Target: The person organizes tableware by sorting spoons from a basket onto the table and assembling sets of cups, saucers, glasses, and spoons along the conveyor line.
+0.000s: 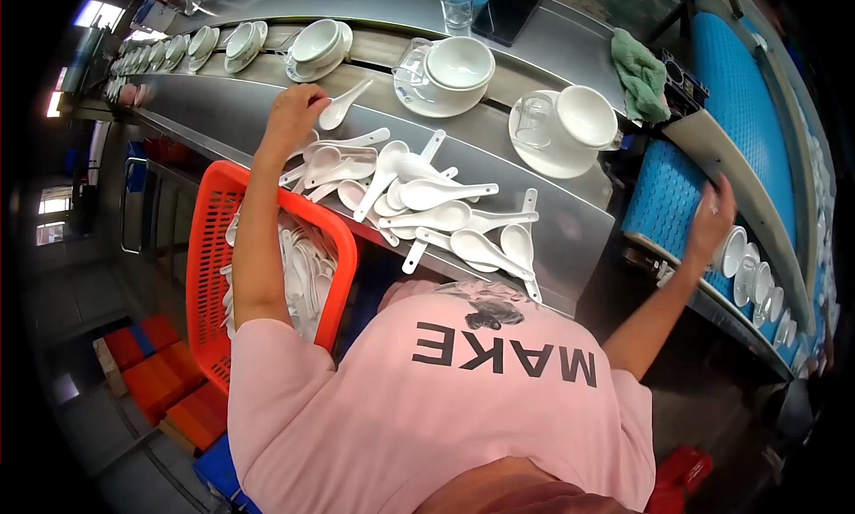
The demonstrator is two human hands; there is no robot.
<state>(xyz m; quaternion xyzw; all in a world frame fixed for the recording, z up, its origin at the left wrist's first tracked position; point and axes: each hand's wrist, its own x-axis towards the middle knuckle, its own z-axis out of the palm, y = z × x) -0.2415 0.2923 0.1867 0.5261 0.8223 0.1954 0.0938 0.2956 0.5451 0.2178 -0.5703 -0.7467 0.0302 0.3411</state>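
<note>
My left hand [297, 115] is closed, its fingertips at the bowl end of a white spoon [344, 105] beside the row of place settings. Below it, a loose pile of white spoons [436, 193] covers part of the steel counter [570, 224]. My right hand [712, 218] reaches out over a blue belt [657, 198], by the edge of a pale panel [712, 149]. Its fingers are blurred, and whether they hold anything does not show. Small glass cups [753, 273] stand in a line near it.
Stacked bowls and saucers [319, 44] run along the rail; the closest settings have clear glasses [534, 122]. A red basket [343, 238] of spoons hangs at the counter edge. A green cloth [639, 73], a black phone [509, 12] and a drinking glass [457, 13] lie beyond.
</note>
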